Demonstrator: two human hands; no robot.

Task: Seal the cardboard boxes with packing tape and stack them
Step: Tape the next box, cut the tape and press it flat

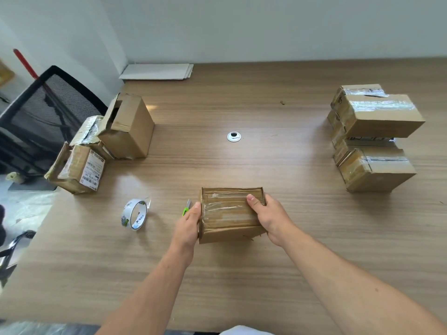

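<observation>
Between our fingers, at the near middle of the table [266, 274], lies the cardboard box [229, 213], its top face streaked with clear tape and turned up to us. Our left hand [187, 224] grips its left end, thumb laid along the top edge and the other fingers curled down the side, where we cannot see their tips; our right hand [271, 217] grips the right end, thumb pressed flat on the taped face, the remaining fingers wrapped round the far side and hidden; whether the box rests fully on the wood or is tipped up a little, we cannot tell.

Just left of our left thumb lies a green cutter [186, 207], close to the box but apart from it; further left of those fingers stands the roll of packing tape [134, 215] on its edge, a loose tail sticking up.

Well beyond the left fingers, at the table's left edge, sit the open boxes [128, 126], flaps torn and raised, one bearing a printed label; a mesh chair [48, 107] stands behind them. Well out from the right fingers, the sealed boxes [377, 114] stand stacked, tape shining across their tops. Straight ahead of both thumbs a round grommet [234, 136] is set in the wood; far past it, against the wall, lie flat white sheets [157, 71].
</observation>
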